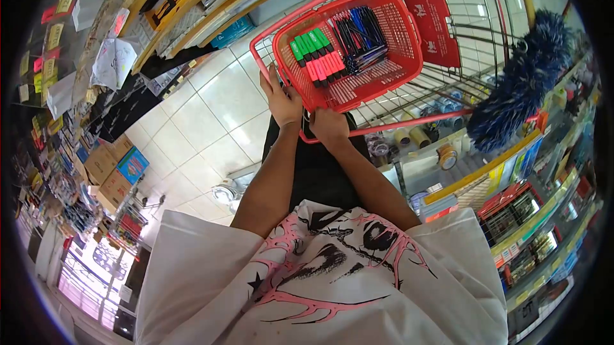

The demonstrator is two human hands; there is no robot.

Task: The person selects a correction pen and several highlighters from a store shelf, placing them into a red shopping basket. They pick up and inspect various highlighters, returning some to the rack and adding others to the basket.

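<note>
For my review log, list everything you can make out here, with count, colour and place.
shopping cart: one, red rails and metal wire, ahead of the person
basket: one, red, in the cart
green highlighters: several, green and black, in the basket
pink highlighters: several, pink and black, beside the green ones
pens: many, mostly black and blue, in the basket
sign: one, red, on the cart
duster: one, dark blue, picture right
cardboard boxes: a few, brown, picture left
floor: one, pale tiles, below
shelf stock: many, mixed colours, both sides, too small to itemise
left hand, right hand: two, bare, on the cart's red rail
</note>
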